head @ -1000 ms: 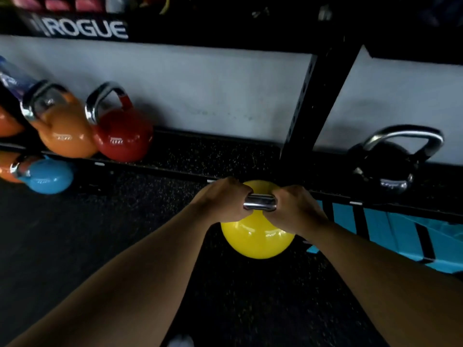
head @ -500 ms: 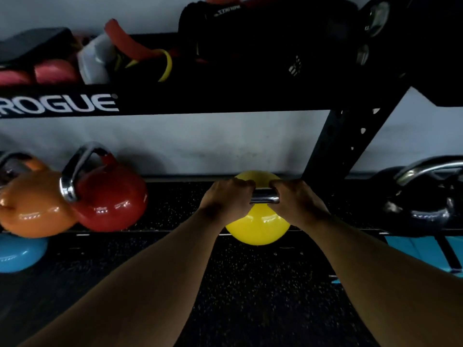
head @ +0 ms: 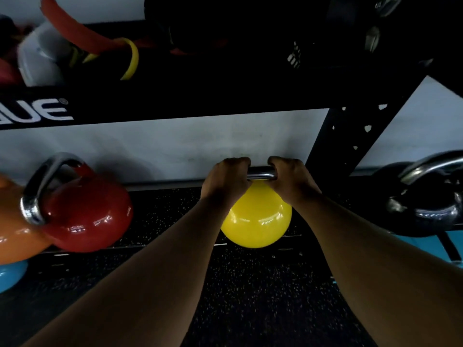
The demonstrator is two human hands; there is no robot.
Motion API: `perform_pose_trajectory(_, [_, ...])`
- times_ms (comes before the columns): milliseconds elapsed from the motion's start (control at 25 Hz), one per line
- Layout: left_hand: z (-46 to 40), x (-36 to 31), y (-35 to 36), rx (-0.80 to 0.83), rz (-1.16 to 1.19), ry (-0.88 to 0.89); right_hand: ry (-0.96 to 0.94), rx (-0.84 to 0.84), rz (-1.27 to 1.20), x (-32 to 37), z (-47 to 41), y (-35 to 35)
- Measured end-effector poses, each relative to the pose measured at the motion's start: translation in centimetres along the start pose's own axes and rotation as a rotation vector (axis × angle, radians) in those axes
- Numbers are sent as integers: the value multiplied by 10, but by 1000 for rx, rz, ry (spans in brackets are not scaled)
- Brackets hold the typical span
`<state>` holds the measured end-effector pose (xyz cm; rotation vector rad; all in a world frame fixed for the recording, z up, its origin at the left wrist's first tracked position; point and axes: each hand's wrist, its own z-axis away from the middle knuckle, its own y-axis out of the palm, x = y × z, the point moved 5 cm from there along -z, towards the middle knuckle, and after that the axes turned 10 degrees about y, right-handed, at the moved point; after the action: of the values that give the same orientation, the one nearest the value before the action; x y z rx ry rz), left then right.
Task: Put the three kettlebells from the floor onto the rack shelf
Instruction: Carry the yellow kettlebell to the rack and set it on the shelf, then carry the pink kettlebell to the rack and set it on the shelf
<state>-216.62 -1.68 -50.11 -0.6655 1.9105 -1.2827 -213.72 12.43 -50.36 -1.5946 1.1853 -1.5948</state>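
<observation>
Yellow kettlebell (head: 256,219) is hanging at the shelf's (head: 175,216) front edge, near the upright (head: 335,146). Left hand (head: 225,181) & right hand (head: 290,179) are both gripping its handle (head: 260,173). Red kettlebell (head: 87,216) is sitting at the shelf's left end.

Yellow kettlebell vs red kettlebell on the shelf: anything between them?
Head view: nothing. Between the yellow kettlebell and red kettlebell only bare speckled rack shelf shows.
</observation>
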Motion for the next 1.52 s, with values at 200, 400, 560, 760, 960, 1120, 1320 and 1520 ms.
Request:
perform_pose_trajectory(200, [-14, 6, 4, -5, 20, -18, 27, 24, -20, -7, -15, 4])
perform_pose_trajectory(400, [-13, 3, 1, 29, 30, -50, -6, 50, -5, -7, -16, 4])
perform_pose_trajectory(560, [-9, -1, -8, 67, 84, -188, -52, 164, 146, 1, -16, -6])
perform_pose_trajectory(760, [58, 9, -31, 115, 7, -321, -505, 156, 160, 77, 19, -24])
perform_pose_trajectory(960, [205, 43, -26, 359, 108, -528, -722, 331, 190, 136, 93, 32])
perform_pose_trajectory(1120, [376, 43, -5, 464, 256, -753, -737, 723, 324, 165, 208, 126])
perform_pose_trajectory(1320, [602, -14, 21, 469, 421, -998, -864, 1047, 499, 190, 393, 215])
perform_pose_trajectory(1520, [826, -111, 29, 373, 482, -1261, -1030, 1236, 643, 218, 613, 253])
